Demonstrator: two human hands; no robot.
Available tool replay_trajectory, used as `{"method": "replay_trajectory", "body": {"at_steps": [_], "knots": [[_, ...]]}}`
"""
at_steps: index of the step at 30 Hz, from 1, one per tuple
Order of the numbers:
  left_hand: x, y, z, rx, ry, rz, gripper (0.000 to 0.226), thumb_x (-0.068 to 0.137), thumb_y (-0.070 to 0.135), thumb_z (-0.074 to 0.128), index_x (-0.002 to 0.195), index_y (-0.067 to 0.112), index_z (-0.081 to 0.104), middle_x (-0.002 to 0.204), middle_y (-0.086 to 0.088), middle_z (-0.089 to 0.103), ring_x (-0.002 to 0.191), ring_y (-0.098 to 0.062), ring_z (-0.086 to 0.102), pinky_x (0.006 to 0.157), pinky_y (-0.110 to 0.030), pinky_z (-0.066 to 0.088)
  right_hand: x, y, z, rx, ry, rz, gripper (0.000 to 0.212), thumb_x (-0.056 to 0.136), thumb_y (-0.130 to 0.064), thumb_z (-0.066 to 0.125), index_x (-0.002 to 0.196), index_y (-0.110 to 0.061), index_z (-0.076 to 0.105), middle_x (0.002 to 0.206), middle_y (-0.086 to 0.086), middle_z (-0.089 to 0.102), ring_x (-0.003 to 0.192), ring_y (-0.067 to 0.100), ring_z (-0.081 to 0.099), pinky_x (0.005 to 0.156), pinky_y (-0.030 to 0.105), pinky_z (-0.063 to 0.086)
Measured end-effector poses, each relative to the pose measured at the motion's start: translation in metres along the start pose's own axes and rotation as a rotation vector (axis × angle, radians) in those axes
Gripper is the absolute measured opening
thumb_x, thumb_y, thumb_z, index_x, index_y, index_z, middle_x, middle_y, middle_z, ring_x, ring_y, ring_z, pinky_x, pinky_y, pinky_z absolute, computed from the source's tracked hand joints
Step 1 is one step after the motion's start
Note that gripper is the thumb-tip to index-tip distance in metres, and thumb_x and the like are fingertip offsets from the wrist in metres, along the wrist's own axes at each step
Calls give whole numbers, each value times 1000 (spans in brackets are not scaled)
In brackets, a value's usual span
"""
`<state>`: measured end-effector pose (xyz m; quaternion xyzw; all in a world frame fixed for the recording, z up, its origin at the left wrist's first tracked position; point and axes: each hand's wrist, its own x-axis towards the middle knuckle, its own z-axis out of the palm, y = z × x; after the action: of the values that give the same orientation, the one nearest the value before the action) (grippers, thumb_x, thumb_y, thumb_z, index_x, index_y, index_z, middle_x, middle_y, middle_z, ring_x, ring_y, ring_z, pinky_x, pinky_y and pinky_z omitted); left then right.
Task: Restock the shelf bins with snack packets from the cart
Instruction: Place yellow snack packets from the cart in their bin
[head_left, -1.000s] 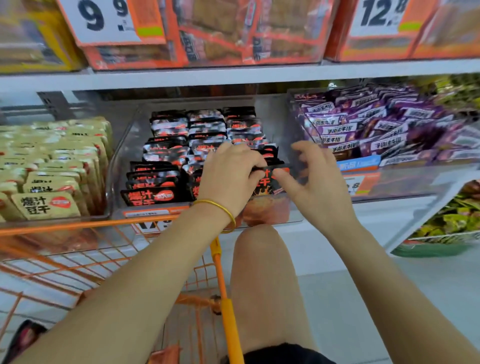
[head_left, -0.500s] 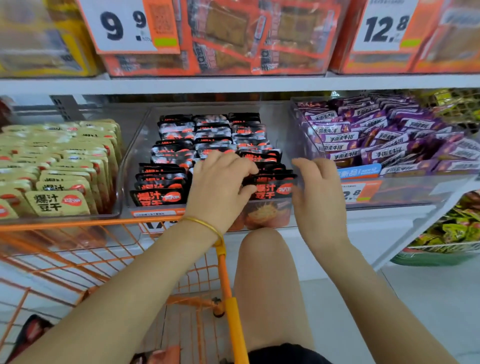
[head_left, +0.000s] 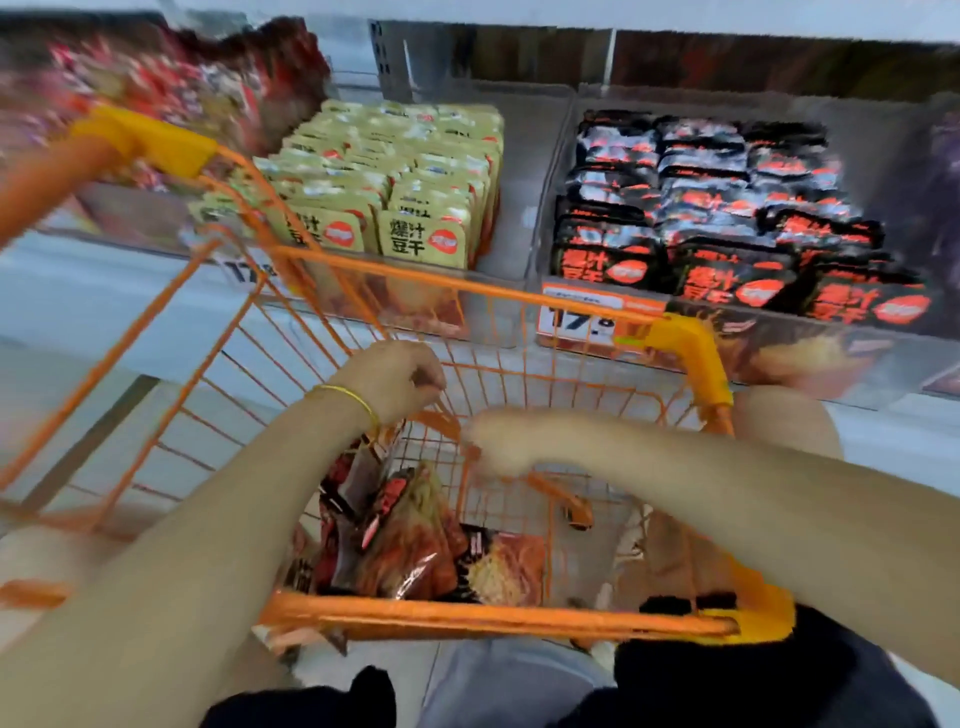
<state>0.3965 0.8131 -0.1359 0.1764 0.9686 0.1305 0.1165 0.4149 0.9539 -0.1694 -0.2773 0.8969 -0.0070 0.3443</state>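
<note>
You are holding both hands inside the orange wire cart, above the snack packets piled at its bottom. Your left hand, with a yellow band at the wrist, is curling loosely shut; whether it is gripping anything cannot be told. Your right hand is blurring, so its opening and contents cannot be told. Beyond the cart, the clear shelf bins are sitting side by side: one bin is holding upright tan packets, the next bin black-and-red packets.
</note>
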Motion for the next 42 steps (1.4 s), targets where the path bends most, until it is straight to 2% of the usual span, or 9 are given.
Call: {"method": "replay_trajectory", "body": {"at_steps": [4, 10, 13, 22, 27, 30, 34, 39, 42], "knots": [[4, -9, 0, -12, -10, -80, 15, 92, 18, 56, 105, 14, 62, 110, -5, 62, 102, -21, 56, 91, -34, 47, 52, -17, 24, 55, -9, 59, 28, 93, -19, 55, 69, -5, 54, 69, 7, 55, 61, 20, 51, 46, 25, 36], [2, -6, -3, -11, -26, -100, 20, 94, 14, 51, 109, 12, 63, 114, -7, 62, 108, -24, 56, 95, -37, 45, 70, -22, 52, 554, 63, 136, 16, 95, -5, 44, 87, -3, 57, 85, 11, 56, 79, 29, 60, 43, 19, 43], [3, -4, -2, -32, -15, -89, 19, 93, 15, 52, 108, 11, 64, 114, -7, 63, 107, -24, 57, 95, -37, 46, 69, -27, 63, 761, 55, 179, 14, 94, -5, 45, 99, -3, 58, 83, 12, 59, 64, 26, 60, 56, 34, 55], [0, -3, -2, -78, 4, -114, 19, 93, 14, 50, 107, 12, 64, 113, -6, 63, 105, -23, 58, 94, -36, 47, 35, -2, 9, 711, -32, 308, 3, 93, 0, 50, 93, 1, 53, 73, 17, 62, 47, 12, 56, 44, 22, 44], [-6, -1, -15, -212, -108, -122, 26, 95, 20, 50, 117, 11, 60, 117, -4, 57, 106, -20, 54, 88, -26, 42, -11, 5, -40, 481, 203, 123, 21, 93, -1, 49, 76, -10, 42, 65, 7, 52, 44, 8, 58, 39, 21, 42], [-15, -1, -39, -341, -77, -121, 23, 94, 26, 54, 89, 4, 61, 85, -10, 54, 72, -19, 48, 66, -24, 38, -35, 4, -62, 668, 426, 52, 14, 94, -4, 51, 82, -10, 46, 65, 7, 56, 49, 10, 59, 43, 23, 45], [-16, 2, -83, -405, 248, -61, 13, 90, 23, 60, 89, 9, 62, 76, -1, 51, 65, -13, 49, 51, -15, 38, -51, -2, -95, 784, 652, -82, 11, 91, -14, 58, 101, -8, 57, 72, 9, 60, 55, 16, 53, 48, 28, 41], [6, -1, -111, -491, 770, 43, 30, 85, 11, 63, 113, 15, 53, 105, 0, 51, 92, -12, 50, 77, -18, 44, -29, 5, -130, 605, 1282, -24, 20, 83, -18, 65, 97, -5, 60, 87, 9, 64, 83, 28, 60, 75, 44, 49], [14, -14, -94, -510, 814, 48, 40, 88, 10, 59, 125, 14, 48, 114, -1, 50, 99, -11, 51, 78, -10, 40, -20, 6, -128, 546, 1430, 28, 16, 89, -18, 59, 99, -5, 58, 84, 11, 62, 76, 27, 56, 71, 44, 46]]}}
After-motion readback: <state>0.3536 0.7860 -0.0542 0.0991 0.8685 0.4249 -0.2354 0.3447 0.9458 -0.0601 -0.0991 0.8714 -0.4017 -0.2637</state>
